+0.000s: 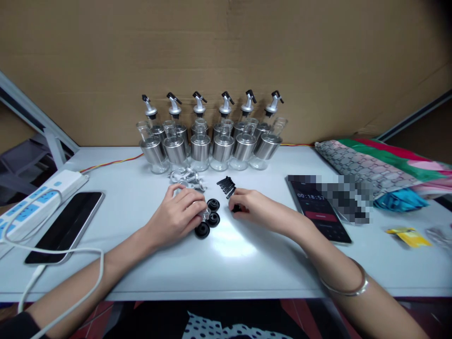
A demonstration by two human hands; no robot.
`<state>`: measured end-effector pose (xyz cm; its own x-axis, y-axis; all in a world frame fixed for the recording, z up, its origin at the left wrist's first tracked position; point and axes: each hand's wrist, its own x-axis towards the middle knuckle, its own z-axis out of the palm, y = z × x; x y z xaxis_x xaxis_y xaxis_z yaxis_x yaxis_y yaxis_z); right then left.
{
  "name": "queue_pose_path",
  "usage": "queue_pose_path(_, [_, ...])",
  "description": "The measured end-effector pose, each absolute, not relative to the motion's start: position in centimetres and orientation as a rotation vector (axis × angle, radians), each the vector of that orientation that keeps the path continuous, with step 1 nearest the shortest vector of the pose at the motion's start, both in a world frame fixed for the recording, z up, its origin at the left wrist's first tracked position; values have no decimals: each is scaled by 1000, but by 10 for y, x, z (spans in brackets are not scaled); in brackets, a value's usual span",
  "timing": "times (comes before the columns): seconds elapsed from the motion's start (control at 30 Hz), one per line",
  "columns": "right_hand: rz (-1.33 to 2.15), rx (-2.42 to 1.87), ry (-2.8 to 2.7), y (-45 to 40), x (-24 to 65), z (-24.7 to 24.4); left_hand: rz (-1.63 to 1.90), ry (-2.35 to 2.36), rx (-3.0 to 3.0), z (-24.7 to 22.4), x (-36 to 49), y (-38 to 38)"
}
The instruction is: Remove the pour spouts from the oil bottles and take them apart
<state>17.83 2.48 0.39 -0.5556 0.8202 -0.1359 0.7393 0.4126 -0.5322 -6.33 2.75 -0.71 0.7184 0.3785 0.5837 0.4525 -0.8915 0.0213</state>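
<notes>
My left hand (pixel 180 210) is curled palm down over a clear, shiny piece (pixel 204 213), just left of several round black stoppers (pixel 213 219). Silver spout parts (pixel 187 178) lie behind its fingers. With fingers pressed together, my right hand (pixel 245 205) is on the table around a small black piece (pixel 236 207), partly hidden. Small black levers (pixel 226 186) are lined up just beyond its fingertips. Farther back stand a front row of open glass bottles with steel sleeves (pixel 200 148) and a back row topped by silver pourers with black levers (pixel 199 106).
On the left of the white table (pixel 148 275) are a power strip (pixel 38 197), a dark phone (pixel 67 226) and a white cable (pixel 70 250). A phone showing a timer (pixel 318 212), a folded umbrella (pixel 400 200), patterned cloth (pixel 374 162) and yellow packet (pixel 411 237) lie right.
</notes>
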Motion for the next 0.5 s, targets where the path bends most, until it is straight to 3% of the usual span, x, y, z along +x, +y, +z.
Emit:
queue_pose_path(0.33, [787, -1464, -2494, 23, 181, 6, -1159, -819, -2937, -21, -63, 26])
queue_pose_path(0.5, [664, -1272, -2364, 18, 172, 17, -1577, -640, -3189, -27, -62, 19])
